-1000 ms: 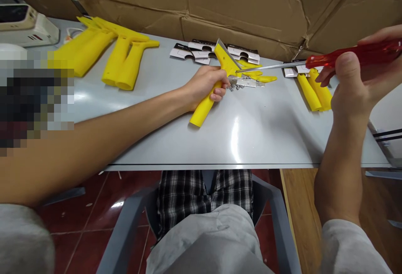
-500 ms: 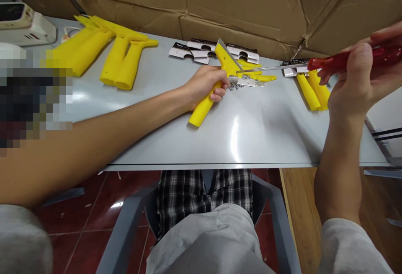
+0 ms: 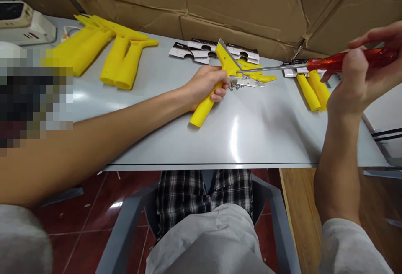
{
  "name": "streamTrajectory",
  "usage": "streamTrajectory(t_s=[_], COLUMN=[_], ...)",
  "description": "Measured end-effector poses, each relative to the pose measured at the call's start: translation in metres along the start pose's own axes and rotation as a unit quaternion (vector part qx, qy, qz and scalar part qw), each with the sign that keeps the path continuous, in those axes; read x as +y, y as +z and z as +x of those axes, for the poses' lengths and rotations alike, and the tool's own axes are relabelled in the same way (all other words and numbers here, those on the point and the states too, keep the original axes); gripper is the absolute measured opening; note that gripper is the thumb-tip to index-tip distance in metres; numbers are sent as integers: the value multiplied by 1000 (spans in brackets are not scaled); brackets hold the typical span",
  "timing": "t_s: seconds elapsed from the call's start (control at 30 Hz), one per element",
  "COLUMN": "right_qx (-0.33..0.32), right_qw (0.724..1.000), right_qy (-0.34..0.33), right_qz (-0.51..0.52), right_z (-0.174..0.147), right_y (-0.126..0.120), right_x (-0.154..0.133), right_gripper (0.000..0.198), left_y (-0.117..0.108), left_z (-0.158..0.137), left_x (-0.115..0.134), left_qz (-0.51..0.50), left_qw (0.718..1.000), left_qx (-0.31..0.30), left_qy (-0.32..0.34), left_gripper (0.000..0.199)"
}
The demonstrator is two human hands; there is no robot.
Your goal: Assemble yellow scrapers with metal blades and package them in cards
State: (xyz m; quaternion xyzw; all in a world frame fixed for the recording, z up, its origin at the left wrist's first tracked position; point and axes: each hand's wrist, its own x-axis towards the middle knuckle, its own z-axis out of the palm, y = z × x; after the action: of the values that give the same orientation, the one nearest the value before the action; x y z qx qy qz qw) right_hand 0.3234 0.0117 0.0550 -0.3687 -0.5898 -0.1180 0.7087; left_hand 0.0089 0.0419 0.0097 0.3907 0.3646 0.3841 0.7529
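My left hand (image 3: 211, 84) is wrapped round the handle of a yellow scraper (image 3: 202, 111), whose head with a metal blade (image 3: 231, 57) tilts up above the table. In my right hand (image 3: 361, 75) is a screwdriver (image 3: 337, 61) with a clear red handle, gripped between thumb and fingers. Its long shaft lies nearly level, pointing left, and the tip meets the scraper head near a corner. Small screws (image 3: 234, 86) and flat metal blades (image 3: 248, 81) lie on the table just beyond my left hand, beside loose yellow strips (image 3: 264, 78).
Several yellow scrapers (image 3: 108, 52) rest at the left; more yellow handles (image 3: 309, 91) lie at the right. Black-and-white cards (image 3: 190, 51) lie at the back against a cardboard wall (image 3: 232, 10). A white device (image 3: 34, 31) stands at the far left. The table's front edge (image 3: 188, 166) is before my lap.
My right hand has shifted its fingers and turned on the screwdriver handle, with its fingers looser now. The tip and the scraper in my left hand stay almost in place.
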Motion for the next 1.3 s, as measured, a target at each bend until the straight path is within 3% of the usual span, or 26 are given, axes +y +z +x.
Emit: streamTrajectory(t_s=[0.1, 0.23, 0.4, 0.6, 0.7, 0.77, 0.83, 1.03, 1.13, 1.3], right_qx=[-75, -104, -100, -105, -123, -135, -137, -134, -107, -117], right_qw=[982, 966, 968, 981, 983, 979, 976, 974, 975, 974], right_qy=[-162, -234, -231, -161, -122, -132, -159, -179, -194, -194], right_qz=[57, 22, -2, 20, 62, 72, 62, -43, -32, -5], right_z=[3, 8, 9, 1, 0, 1, 2, 3, 4, 5], right_y=[0, -2, -5, -6, -6, -5, -4, -3, -3, -4], right_x=[6, 16, 12, -2, -2, 0, 3, 11, 16, 14], right_gripper=[23, 30, 22, 14, 38, 45, 36, 38, 48, 39], left_y=[1, 2, 2, -1, -1, 0, 0, 0, 0, 1], left_z=[0, -1, -2, 0, 1, 0, 0, 1, 1, 0], left_x=[0, 1, 1, 1, 0, 0, 0, 1, 1, 0], left_qz=[-4, 4, 12, -1, 0, 5, 10, 10, 6, 9], left_qw=[1000, 1000, 1000, 1000, 1000, 1000, 1000, 1000, 1000, 999], left_qx=[4, 14, 14, 9, 8, 12, 18, 19, 22, 26], left_qy=[-6, 5, 7, 1, 3, 9, 17, 17, 13, 22], left_gripper=[36, 34, 33, 36, 36, 34, 32, 30, 32, 30])
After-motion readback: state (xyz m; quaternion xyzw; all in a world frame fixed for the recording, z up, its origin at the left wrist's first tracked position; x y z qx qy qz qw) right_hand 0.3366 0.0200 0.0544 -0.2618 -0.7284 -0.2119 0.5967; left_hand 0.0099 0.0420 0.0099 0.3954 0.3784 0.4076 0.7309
